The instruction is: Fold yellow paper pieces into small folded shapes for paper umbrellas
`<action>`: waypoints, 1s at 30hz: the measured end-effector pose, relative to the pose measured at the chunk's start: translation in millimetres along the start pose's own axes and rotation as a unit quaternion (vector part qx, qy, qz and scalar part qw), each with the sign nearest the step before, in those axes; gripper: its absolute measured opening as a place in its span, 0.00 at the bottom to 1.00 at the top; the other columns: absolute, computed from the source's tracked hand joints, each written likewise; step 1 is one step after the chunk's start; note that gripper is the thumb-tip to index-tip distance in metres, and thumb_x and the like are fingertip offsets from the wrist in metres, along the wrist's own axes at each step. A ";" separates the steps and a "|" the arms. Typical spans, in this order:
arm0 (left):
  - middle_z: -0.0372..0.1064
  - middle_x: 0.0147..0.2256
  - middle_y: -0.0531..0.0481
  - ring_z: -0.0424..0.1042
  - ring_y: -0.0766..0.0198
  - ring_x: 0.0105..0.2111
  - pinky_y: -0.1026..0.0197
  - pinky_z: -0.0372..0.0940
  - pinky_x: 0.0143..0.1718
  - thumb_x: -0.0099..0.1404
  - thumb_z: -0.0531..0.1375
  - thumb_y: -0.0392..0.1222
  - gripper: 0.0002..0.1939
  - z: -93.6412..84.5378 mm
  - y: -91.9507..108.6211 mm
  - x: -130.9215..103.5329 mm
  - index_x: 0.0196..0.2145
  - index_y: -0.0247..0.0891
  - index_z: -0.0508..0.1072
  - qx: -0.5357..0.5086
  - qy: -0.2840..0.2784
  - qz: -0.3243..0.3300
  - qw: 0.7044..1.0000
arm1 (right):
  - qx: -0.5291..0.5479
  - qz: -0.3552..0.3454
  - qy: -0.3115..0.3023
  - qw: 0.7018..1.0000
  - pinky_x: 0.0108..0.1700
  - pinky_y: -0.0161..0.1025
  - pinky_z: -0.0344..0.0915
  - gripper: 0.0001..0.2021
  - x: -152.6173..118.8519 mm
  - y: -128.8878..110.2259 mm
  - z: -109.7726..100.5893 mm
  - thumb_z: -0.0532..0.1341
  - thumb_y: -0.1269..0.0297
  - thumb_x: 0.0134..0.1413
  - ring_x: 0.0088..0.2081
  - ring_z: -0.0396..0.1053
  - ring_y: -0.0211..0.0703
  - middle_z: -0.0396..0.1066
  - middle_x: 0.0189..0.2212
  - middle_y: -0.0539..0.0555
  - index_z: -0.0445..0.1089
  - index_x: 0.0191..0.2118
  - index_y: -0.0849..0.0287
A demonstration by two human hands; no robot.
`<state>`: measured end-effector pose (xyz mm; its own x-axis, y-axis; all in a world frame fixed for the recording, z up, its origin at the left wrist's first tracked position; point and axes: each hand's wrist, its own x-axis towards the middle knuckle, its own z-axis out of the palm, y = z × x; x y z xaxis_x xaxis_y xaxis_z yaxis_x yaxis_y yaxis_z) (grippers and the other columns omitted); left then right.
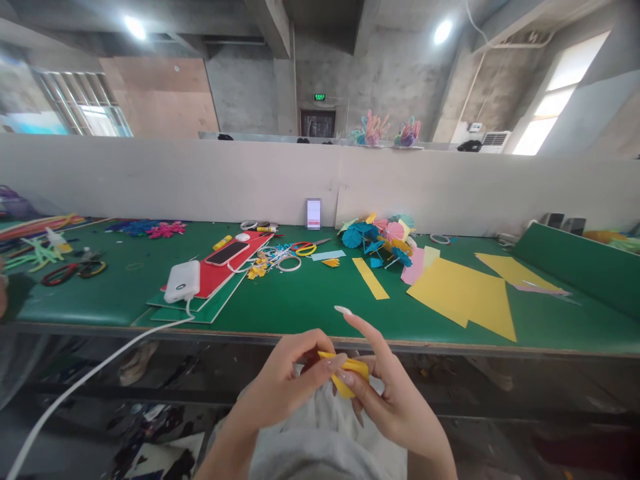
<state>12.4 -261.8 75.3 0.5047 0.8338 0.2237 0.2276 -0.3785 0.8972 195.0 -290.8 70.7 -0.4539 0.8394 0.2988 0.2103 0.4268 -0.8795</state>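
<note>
A small piece of folded yellow paper (356, 371) is pinched between my two hands, above my lap and just short of the table's front edge. My left hand (300, 370) grips its left side, with the thumb lying on top. From the right, my right hand (383, 383) presses the thumb and some fingers on the paper while the index finger points up and away. Some fingertips are hidden behind the paper. On the table beyond lie a yellow paper strip (371, 279) and large yellow sheets (463, 297).
Scissors (305, 249), tape rolls (289, 264) and paper scraps lie mid-table. Behind the strip is a pile of colourful paper umbrellas (361, 235). A phone (227, 253) and a white power bank (183, 281) rest on the left; its cable hangs over the edge. An upright phone (313, 213) leans at the partition.
</note>
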 end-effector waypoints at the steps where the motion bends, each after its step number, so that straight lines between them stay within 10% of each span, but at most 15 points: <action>1: 0.58 0.24 0.56 0.58 0.71 0.22 0.68 0.53 0.23 0.66 0.52 0.45 0.13 1.3 0.6 0.3 0.28 0.37 0.66 -0.007 0.003 -0.003 1.000 | 0.004 -0.001 -0.003 1.000 0.26 0.34 0.67 0.28 0.1 0.1 -0.2 0.50 0.65 0.65 0.22 0.64 0.35 0.66 0.23 0.47 0.36 0.65 0.45; 21: 0.62 0.17 0.54 0.58 0.72 0.13 0.69 0.53 0.15 0.66 0.50 0.56 0.23 2.9 2.9 10.2 0.22 0.36 0.65 -0.150 0.229 -0.046 0.961 | -0.015 0.026 0.051 0.998 0.28 0.37 0.64 0.26 -1.3 2.5 3.2 0.45 0.62 0.67 0.23 0.64 0.41 0.65 0.22 0.49 0.36 0.66 0.51; 30: 0.56 0.17 0.58 0.54 0.72 0.16 0.69 0.51 0.17 0.63 0.56 0.53 0.17 3.4 5.7 8.3 0.26 0.36 0.67 -0.083 0.095 -0.061 0.990 | 0.026 0.062 0.041 0.997 0.29 0.38 0.63 0.25 7.0 -3.5 8.2 0.44 0.61 0.67 0.24 0.62 0.40 0.64 0.24 0.48 0.35 0.66 0.46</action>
<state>20.8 -258.5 80.9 0.3124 0.9358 0.1636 0.1287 -0.2123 0.9687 184.0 -289.2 72.8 -0.3548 0.9103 0.2133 0.2138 0.3011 -0.9293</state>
